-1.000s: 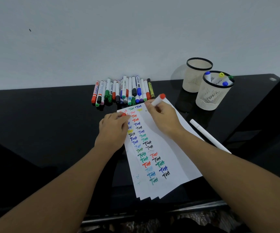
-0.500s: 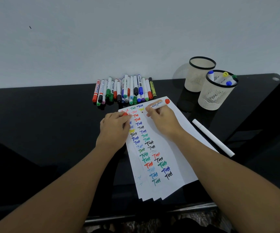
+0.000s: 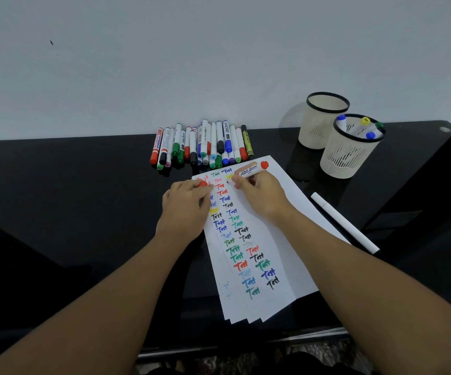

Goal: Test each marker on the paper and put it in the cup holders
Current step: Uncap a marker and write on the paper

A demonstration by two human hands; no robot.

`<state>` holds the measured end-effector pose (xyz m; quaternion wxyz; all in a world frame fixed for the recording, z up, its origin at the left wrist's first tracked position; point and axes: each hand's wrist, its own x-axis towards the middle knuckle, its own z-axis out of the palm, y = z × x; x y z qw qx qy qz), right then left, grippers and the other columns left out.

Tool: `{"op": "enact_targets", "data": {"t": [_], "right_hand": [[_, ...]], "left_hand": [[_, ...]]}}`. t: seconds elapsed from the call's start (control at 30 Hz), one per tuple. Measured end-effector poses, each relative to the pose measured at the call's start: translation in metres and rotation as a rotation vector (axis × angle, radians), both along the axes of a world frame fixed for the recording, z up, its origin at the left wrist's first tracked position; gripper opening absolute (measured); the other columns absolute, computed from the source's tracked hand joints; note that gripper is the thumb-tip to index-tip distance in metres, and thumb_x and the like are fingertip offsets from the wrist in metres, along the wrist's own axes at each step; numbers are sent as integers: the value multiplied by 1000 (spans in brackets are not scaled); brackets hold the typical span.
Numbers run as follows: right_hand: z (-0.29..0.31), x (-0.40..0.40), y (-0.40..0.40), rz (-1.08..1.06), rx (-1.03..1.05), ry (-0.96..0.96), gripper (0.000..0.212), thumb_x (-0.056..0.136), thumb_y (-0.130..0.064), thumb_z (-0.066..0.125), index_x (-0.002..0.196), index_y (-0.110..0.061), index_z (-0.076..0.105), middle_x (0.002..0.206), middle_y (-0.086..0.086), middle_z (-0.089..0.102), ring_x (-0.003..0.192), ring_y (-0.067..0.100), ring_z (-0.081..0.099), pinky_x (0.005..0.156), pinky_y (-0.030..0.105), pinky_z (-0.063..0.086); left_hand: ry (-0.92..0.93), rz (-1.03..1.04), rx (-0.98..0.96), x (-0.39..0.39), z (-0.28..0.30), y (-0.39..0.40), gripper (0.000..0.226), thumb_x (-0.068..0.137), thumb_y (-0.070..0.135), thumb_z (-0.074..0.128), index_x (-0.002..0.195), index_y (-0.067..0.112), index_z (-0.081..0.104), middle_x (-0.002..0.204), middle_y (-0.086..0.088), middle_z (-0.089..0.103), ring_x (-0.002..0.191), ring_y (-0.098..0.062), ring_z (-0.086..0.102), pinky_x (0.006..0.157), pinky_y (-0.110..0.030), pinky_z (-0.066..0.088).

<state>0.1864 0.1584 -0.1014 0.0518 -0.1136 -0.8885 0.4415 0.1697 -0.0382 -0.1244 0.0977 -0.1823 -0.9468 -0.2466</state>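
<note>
Head view. Black glossy table [image 3: 70, 198] against a plain pale wall [image 3: 165, 63]. Right hand [image 3: 259, 197] grips a red-capped whiteboard marker [image 3: 250, 169], its tip at the top of the paper [image 3: 278, 234] beside rows of coloured "Test" marks; left hand [image 3: 185, 207] pinches the red cap [image 3: 202, 183] and rests on the sheet. Step in hand, judged: testing. Next: recap, then carry to the 2 cup holders, the near cup holder [image 3: 350, 155] already holding markers, the far cup holder [image 3: 324, 123] apparently empty. Untested markers [image 3: 201, 144] lie behind the paper; a white pen [image 3: 344, 223] lies right.
</note>
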Motion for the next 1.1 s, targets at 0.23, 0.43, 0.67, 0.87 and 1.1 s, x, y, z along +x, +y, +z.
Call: {"op": "enact_targets", "data": {"t": [0.23, 0.43, 0.67, 0.87, 1.1], "right_hand": [[2, 2, 0, -26, -8, 11, 39, 101, -50, 58, 110, -15, 74, 118, 4, 73, 100, 20, 69, 94, 46, 57], [1, 2, 1, -38, -21, -5, 39, 102, -50, 56, 119, -16, 67, 109, -2, 72, 95, 16, 67, 90, 41, 58], [1, 2, 0, -52, -28, -5, 39, 103, -48, 55, 121, -15, 67, 110, -3, 70, 96, 14, 67, 87, 33, 56], [3, 2, 0, -61, 16, -9, 42, 103, -51, 54, 117, -14, 68, 110, 0, 71, 92, 15, 67, 90, 42, 59], [3, 4, 1, -81, -7, 5, 40, 104, -48, 55, 118, -13, 65, 107, -4, 67, 95, 16, 67, 90, 43, 58]], "left_hand": [[4, -3, -13, 0, 0, 0, 34, 104, 30, 48, 134, 31, 65, 141, 4, 57, 132, -21, 42, 111, -49, 35], [2, -4, -9, -1, 0, -1, 34, 104, 31, 48, 134, 31, 64, 141, 4, 57, 132, -20, 42, 112, -49, 35], [8, -5, 6, -1, -1, -1, 33, 103, 31, 49, 132, 31, 65, 138, 5, 58, 130, -20, 43, 111, -50, 36], [6, -5, 0, -1, -1, 0, 34, 103, 30, 49, 133, 31, 65, 139, 5, 58, 131, -20, 43, 110, -50, 36], [6, -4, 8, 0, -1, -1, 33, 103, 30, 50, 133, 31, 65, 139, 5, 58, 131, -21, 43, 110, -50, 36]]}}
